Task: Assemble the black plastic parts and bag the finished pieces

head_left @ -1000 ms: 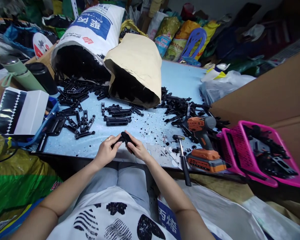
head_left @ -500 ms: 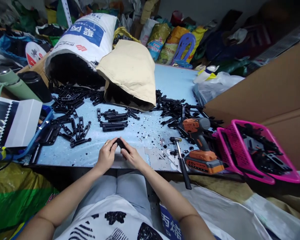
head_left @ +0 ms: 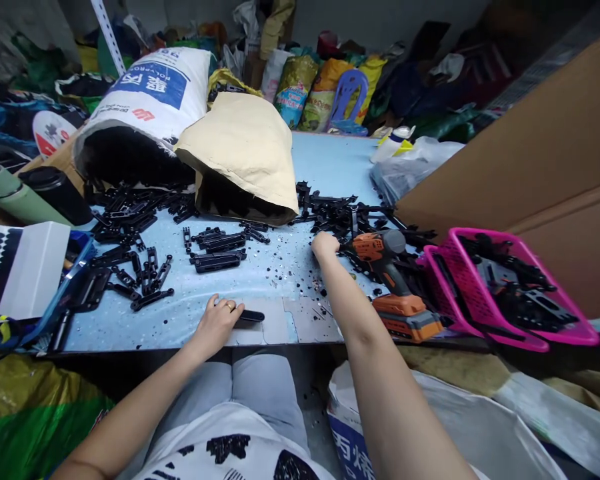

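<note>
My left hand [head_left: 219, 323], with a ring on one finger, is closed on the left end of a slim black plastic part [head_left: 253, 316] lying at the table's near edge. My right hand [head_left: 325, 245] is stretched forward to the near edge of a pile of black plastic parts [head_left: 330, 212], left of the cordless drill's nose. Its back faces me and its fingers are hidden, so what it grips does not show. The orange and black cordless drill [head_left: 387, 257] stands on its battery. Several ribbed black parts [head_left: 219, 261] lie in a group beyond my left hand.
A paper sack [head_left: 245, 147] and a white woven sack [head_left: 165, 87] lie open at the back. Pink baskets [head_left: 460, 267] with black parts stand right, by a cardboard wall [head_left: 530, 147]. Loose black parts [head_left: 143, 270] and a blue bin [head_left: 87, 250] are left.
My right hand has let go of the black part and moved forward and right to the pile. My left hand keeps the part, now low at the table edge. The hammer is no longer visible.
</note>
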